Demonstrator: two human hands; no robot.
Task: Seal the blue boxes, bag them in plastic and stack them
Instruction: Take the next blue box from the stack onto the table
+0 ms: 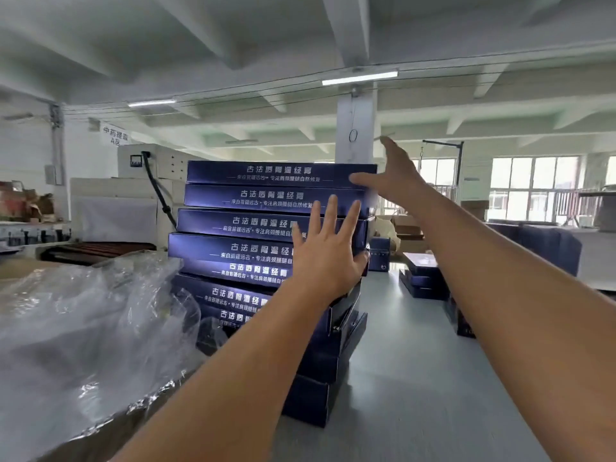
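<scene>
Plastic bags [83, 328]: crumpled heap at my near left, within reach for bagging. Stack of blue boxes [266, 225] — tall, slightly skewed, standing on the grey table [416, 378]. Left hand [328, 251]: fingers spread flat against the stack's front, steadying it, I judge. Right hand [396, 176]: open, apart from the left, thumb at the top box's right end — probably squaring it.
</scene>
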